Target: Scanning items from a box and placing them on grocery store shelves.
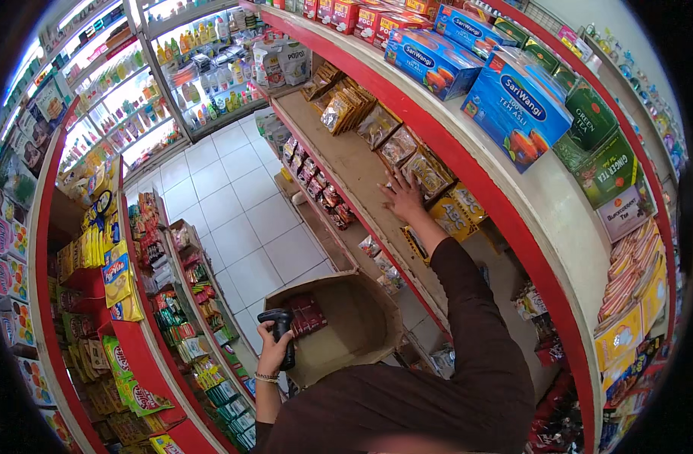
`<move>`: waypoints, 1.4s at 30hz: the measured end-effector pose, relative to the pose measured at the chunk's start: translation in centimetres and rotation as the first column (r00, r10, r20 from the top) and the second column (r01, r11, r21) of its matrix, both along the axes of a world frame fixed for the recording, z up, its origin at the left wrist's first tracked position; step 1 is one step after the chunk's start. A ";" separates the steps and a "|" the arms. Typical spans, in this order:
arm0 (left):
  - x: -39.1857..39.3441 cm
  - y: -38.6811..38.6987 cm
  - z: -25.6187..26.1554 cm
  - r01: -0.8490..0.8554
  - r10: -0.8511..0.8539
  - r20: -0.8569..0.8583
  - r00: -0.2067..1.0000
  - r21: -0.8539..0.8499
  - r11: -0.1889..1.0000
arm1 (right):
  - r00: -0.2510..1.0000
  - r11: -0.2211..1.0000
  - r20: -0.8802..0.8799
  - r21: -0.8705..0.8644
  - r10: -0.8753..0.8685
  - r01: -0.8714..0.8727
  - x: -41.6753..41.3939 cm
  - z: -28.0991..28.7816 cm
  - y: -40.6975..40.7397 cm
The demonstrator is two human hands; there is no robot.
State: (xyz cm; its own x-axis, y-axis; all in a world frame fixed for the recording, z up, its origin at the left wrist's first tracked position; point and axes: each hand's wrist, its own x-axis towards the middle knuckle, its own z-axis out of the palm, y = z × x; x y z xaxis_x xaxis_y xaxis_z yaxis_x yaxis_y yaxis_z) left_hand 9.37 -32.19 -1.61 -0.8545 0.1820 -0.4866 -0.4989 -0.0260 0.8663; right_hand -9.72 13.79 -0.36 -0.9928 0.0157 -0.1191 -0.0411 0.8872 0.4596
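My left hand (271, 352) grips a black handheld barcode scanner (284, 326) by its handle, beside the rim of an open cardboard box (360, 335). Inside that box lie dark red packs (307, 313). Over a brown shelf board (358, 164), my right hand (404, 196) has its fingers spread and holds nothing visible. Its fingertips are at the edge of gold sachet packs (427, 172); whether they touch is hard to tell. Yellow ABC packaging (451, 218) sits just beside the right wrist.
Blue SariWangi tea boxes (517, 108) and green tea boxes (591, 113) stand on the red-edged upper shelf, above the right arm. More sachets (346, 108) line the board's back. To the left, another rack (119, 272) holds snacks. White floor tiles (238, 210) run between.
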 end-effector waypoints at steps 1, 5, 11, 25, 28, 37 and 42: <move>-0.1 0.1 0.4 0.013 -0.013 0.033 0.999 -0.001 1.000 | 1.000 1.000 -0.018 0.004 0.011 -0.011 0.1 -0.2 0.2; -0.3 0.1 0.1 0.014 -0.014 0.031 0.999 0.020 1.000 | 0.999 0.995 -0.039 0.094 0.030 -0.026 0.0 -0.9 0.4; -0.6 0.3 0.2 0.009 -0.009 0.048 0.999 -0.007 1.000 | 0.896 0.947 -0.443 -0.285 0.006 -0.148 3.6 2.5 -3.4; -1.5 0.5 0.3 0.028 -0.029 0.056 0.998 0.021 0.999 | 0.949 0.944 -0.314 -0.312 0.002 -0.105 15.4 -0.5 -2.3; -1.4 0.4 0.1 0.023 -0.024 0.045 0.999 0.035 0.999 | 0.949 0.953 -0.316 -0.286 0.007 -0.103 15.3 -0.7 -1.8; -0.6 -0.7 -0.5 0.015 -0.015 0.058 0.998 -0.002 1.000 | 0.942 0.975 -0.334 -0.215 -0.022 -0.053 15.0 -0.6 0.1; -0.4 -0.9 -1.3 -0.020 0.020 0.016 1.000 -0.021 1.000 | 0.934 0.976 -0.354 -0.213 -0.048 -0.031 14.7 -0.9 0.3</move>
